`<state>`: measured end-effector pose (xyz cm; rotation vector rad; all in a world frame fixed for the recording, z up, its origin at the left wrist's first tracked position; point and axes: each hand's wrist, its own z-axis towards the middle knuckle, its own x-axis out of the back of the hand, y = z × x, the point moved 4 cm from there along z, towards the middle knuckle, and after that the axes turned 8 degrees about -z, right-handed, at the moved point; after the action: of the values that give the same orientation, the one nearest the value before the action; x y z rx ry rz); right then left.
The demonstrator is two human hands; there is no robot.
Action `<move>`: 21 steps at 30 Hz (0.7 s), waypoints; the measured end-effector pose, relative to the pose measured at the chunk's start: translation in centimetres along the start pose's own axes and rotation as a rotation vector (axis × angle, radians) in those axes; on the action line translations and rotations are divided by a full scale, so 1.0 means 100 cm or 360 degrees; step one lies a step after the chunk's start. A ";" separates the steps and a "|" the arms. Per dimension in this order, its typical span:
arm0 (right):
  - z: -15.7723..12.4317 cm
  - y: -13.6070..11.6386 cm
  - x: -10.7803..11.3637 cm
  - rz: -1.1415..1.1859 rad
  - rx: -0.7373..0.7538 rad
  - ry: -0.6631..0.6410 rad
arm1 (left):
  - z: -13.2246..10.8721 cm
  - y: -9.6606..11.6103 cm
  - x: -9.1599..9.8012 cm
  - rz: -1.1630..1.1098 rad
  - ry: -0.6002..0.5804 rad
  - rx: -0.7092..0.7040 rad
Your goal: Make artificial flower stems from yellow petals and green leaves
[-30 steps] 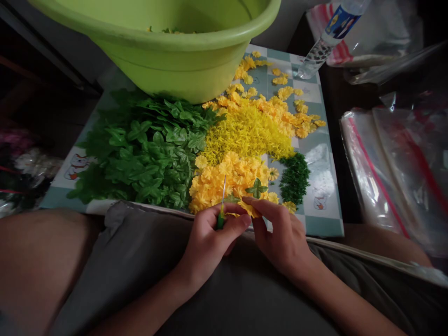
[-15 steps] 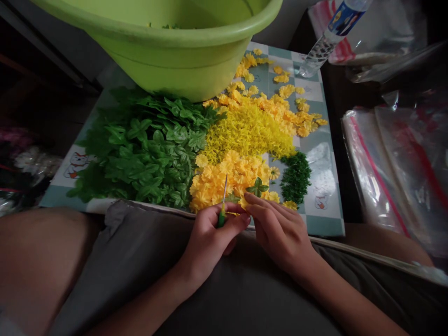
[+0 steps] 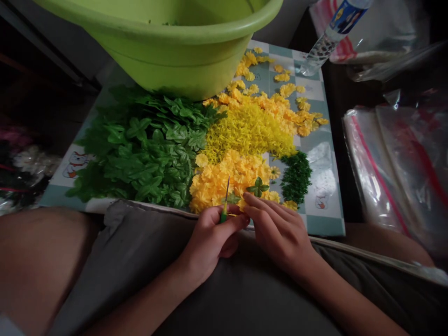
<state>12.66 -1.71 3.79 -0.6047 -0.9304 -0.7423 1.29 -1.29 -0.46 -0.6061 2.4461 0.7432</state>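
My left hand (image 3: 213, 240) pinches a green stem (image 3: 223, 217) with a thin silver wire (image 3: 227, 192) rising from it. My right hand (image 3: 276, 233) is close beside it, its fingertips on a yellow fabric flower (image 3: 241, 204), which is mostly hidden. A green leaf cluster (image 3: 258, 187) lies just beyond those fingers. Heaps of green artificial leaves (image 3: 140, 154), fringed yellow petals (image 3: 248, 130), yellow-orange flowers (image 3: 224, 179) and dark green sprigs (image 3: 296, 177) cover a checked teal-and-white board (image 3: 322, 225).
A large lime-green plastic basin (image 3: 175, 46) overhangs the far edge of the board. A plastic water bottle (image 3: 332, 35) lies at the top right, and clear plastic bags (image 3: 395, 172) with red stripes lie to the right. My grey-clothed lap (image 3: 140, 261) is below the hands.
My right hand has closed toward the stem, and the yellow flower is now mostly hidden under its fingers. The wire tip has tilted slightly to the right.
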 end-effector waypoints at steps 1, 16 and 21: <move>0.001 0.000 0.000 -0.0004 0.0011 -0.0006 | 0.000 0.000 0.000 -0.0017 0.0004 0.0020; -0.002 0.003 -0.007 0.0227 -0.0128 -0.0048 | 0.001 0.000 0.000 -0.0011 0.0098 0.0037; -0.009 0.010 -0.015 0.0624 -0.0616 -0.0033 | 0.000 0.002 0.001 0.0122 0.0005 -0.0106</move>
<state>13.32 -1.29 1.94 -1.1021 -0.6587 -0.5623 1.06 -1.20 -0.45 -0.5414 2.4676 0.8581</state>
